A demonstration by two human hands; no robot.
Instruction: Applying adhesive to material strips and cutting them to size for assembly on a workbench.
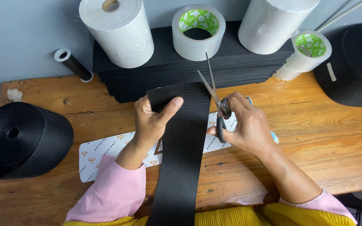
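Note:
A wide black webbing strap (180,159) runs from the bottom edge up the middle of the wooden table (315,121). My left hand (151,119) pinches its upper left part, thumb lying on top. My right hand (246,125) holds scissors (214,98) by black handles, the blades slightly apart and pointing away, just right of the strap's top end. A white printed ruler strip (101,155) lies flat under the strap.
A stack of cut black strap pieces (231,67) sits behind, with two tape rolls (197,31) (308,52) and two large white rolls (118,31) (275,23). Big black webbing rolls (19,140) (355,62) stand left and right. A small black tube (74,65) lies far left.

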